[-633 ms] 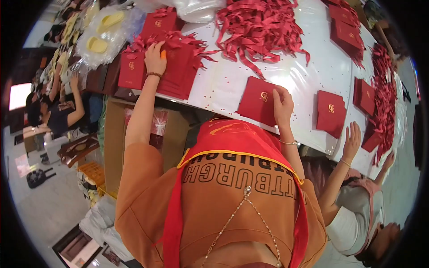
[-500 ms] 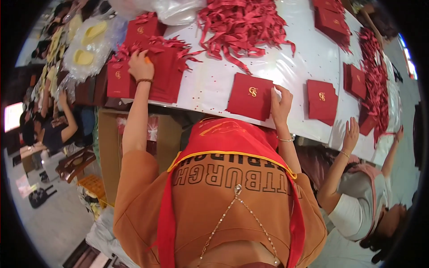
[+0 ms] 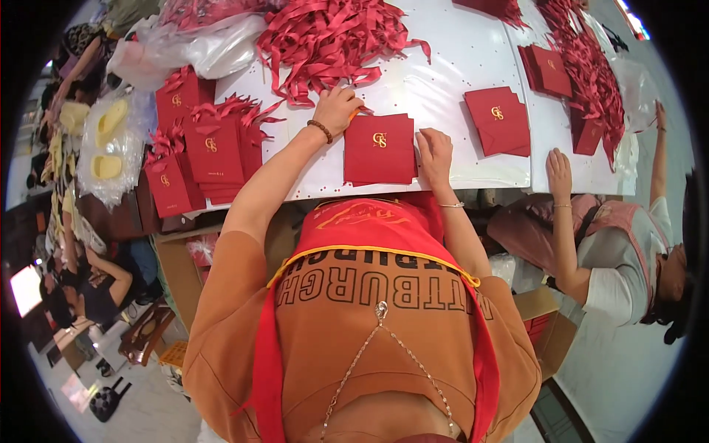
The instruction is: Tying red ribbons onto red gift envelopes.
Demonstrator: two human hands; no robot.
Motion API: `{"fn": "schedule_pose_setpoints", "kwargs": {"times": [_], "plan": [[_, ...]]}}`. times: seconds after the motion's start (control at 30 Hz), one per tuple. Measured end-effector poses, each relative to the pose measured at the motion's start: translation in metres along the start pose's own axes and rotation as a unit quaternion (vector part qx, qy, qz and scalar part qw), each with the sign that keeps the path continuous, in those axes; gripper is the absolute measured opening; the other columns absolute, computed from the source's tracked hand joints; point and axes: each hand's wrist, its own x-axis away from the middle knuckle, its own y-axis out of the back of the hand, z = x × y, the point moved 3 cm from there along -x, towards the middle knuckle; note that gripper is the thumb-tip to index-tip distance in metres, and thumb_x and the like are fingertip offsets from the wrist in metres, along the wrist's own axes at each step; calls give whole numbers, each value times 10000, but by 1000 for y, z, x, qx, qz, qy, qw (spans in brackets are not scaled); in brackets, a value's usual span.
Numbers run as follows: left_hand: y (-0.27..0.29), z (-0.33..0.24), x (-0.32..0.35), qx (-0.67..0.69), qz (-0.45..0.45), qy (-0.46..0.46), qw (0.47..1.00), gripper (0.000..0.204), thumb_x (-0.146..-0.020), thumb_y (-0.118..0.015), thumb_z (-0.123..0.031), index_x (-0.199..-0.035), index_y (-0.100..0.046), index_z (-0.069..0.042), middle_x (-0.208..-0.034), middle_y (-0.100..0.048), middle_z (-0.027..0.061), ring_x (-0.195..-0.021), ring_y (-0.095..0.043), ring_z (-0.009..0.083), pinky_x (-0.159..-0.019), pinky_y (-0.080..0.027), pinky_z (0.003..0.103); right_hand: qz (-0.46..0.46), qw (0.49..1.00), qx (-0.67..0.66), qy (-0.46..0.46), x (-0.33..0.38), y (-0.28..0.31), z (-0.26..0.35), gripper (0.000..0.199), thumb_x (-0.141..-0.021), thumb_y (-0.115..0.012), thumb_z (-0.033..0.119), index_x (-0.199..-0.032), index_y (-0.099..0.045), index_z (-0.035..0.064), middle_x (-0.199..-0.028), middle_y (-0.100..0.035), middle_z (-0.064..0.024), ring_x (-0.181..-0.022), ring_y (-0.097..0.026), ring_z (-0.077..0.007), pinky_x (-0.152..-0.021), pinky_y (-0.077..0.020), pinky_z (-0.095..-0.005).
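A stack of square dark-red paper bags or folders [image 3: 379, 159] with a gold emblem lies in front of me at the table's near edge. Just off its upper left corner is my left hand [image 3: 336, 111], fingers curled and pressed together, with a small orange thing, too small to name, showing at the fingertips. My right hand [image 3: 436, 156] is at the stack's right edge, fingers mostly stretched and holding nothing visible. Beyond my left hand lies a heap of red ribbons [image 3: 332, 44]. Left of my forearm are piles of red bags with ribbons attached [image 3: 214, 155].
Another red stack [image 3: 498, 125] lies to the right on the white table [image 3: 443, 74]. Farther right are more red bags [image 3: 546, 70] and ribbons [image 3: 591, 96]. A co-worker's hand [image 3: 559, 173] rests at the table edge. Clear plastic with yellow slippers [image 3: 111, 144] is at left.
My left hand has moved right, from the ribboned bags at left to the corner of the stack before me. My right hand stays by that stack's right side. The view has shifted.
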Motion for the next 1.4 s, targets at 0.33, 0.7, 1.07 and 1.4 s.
{"fn": "schedule_pose_setpoints", "kwargs": {"times": [0.33,0.7,1.07,1.4], "plan": [[59,22,-70,366,-14,217,905,180,-778,-628,-191,-836,-615,-21,-732,-623,57,-692,-567,118,-618,-434,260,8,1000,-14,6,1,4,1,128,-778,-589,170,-858,-598,70,-889,-596,-68,-872,-514,-261,-769,-372,-358],[164,35,-88,621,-237,258,702,119,-810,-452,51,-875,-527,-16,-883,-601,138,-731,-597,186,-638,-487,258,123,992,-9,33,0,11,7,212,-763,-612,227,-929,-589,97,-939,-571,-55,-952,-477,-250,-828,-327,-374],[235,33,-102,545,-206,219,783,330,-905,-432,-272,-1058,-555,-6,-929,-590,63,-818,-560,121,-696,-441,240,137,990,-31,22,4,14,6,238,-756,-612,235,-947,-584,95,-932,-569,-52,-964,-466,-240,-852,-298,-373],[310,46,-124,647,-267,101,707,251,-821,-564,-133,-1027,-529,5,-769,-597,60,-578,-546,130,-525,-464,240,108,993,-44,-10,6,12,7,280,-754,-621,259,-967,-583,82,-910,-575,-51,-956,-465,-232,-854,-297,-369]]}}
